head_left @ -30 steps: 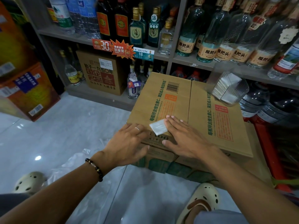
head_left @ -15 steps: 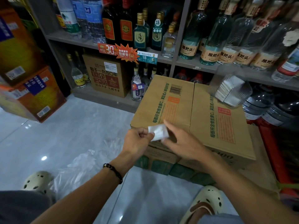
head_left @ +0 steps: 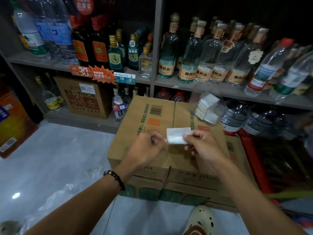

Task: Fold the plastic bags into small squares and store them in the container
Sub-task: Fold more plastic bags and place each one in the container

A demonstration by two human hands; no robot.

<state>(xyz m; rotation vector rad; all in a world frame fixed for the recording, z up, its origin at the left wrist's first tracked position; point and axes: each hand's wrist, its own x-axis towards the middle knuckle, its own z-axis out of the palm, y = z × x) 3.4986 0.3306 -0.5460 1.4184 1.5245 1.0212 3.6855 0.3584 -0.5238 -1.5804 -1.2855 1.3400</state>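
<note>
Right hand, centre-right of frame: thumb and fingers curled, pinching the right edge of a folded plastic bag. Bag is a small white translucent rectangle, flat, held in the air just above the box top. Left hand, centre: fingers curled in; fingertips meet the bag's left edge, though whether they truly grip it is hard to tell. Dark beaded bracelet on that wrist

Beneath both hands, a brown corrugated cardboard box, flaps shut along a centre seam; printed barcode, green vertical Chinese lettering, orange panels. It sits on more cartons with green printing low down

At the box's far right corner, right of centre, a clear plastic container, tilted, holding a stack of white folded squares

Floor, left half: pale grey, glossy, with a light reflection. Loose crumpled clear plastic lies on it, lower left. Cream perforated clog at bottom centre-right

Grey shelving fills the upper frame, a shop aisle. Upper right: clear glass bottles with tan labels reading 粮把头. Upper left: dark bottles with red labels, plastic water bottles. Price tags on the shelf edge read 30 and 18. Lower shelf, left: brown carton with red characters. Orange carton at far left edge
</note>
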